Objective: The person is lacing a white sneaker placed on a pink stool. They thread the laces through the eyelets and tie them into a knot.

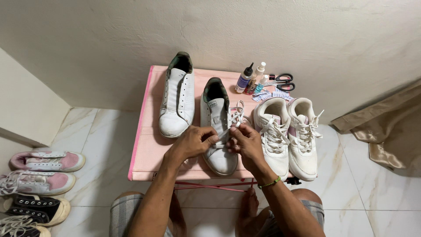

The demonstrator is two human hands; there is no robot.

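A white sneaker [218, 115] with a dark lining lies in the middle of a small pink table [147, 149], toe toward me. My left hand [193, 142] and my right hand [245, 142] meet over its lower eyelets, each pinching the white shoelace [236, 117] that runs up across the tongue. The lace's loose end trails near the shoe's right side. A matching white sneaker [178, 98] without a lace lies to the left on the same table.
A laced white pair with pink trim [289, 136] sits at the table's right. Small bottles [251, 78] and black-handled scissors [280, 82] stand at the back by the wall. Pink and black sneakers [39, 184] line the floor at left. Beige cloth [386, 127] lies at right.
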